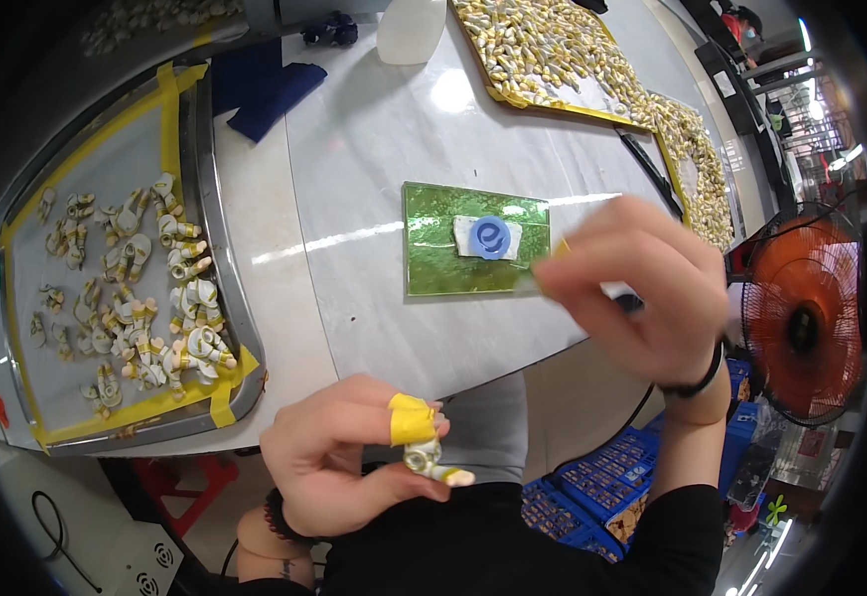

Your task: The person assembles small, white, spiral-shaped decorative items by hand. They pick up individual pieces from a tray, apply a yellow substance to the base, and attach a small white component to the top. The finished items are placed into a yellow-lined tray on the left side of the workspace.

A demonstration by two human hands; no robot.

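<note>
My left hand (329, 452) is closed, with yellow tape round one finger. Between its thumb and finger it pinches a small white figurine part (424, 459) with yellow bands and a pale pinkish tip. Raised over the table on the right, my right hand (642, 288) has its fingers pinched together, their tips blurred. Whatever they hold is too smeared to make out. Those fingertips are beside the right edge of a green glass plate (433, 268). On the plate lies a white pad (463, 238) carrying a round blue cap (490, 237) with dark blue in it.
At left, a metal-rimmed tray edged in yellow tape (170, 129) holds several similar parts (136, 328). Trays of many small pieces (553, 50) stand far right. A white bottle (411, 35), dark blue cloth (275, 99), orange fan (801, 318) and blue crates (602, 477) surround the workspace.
</note>
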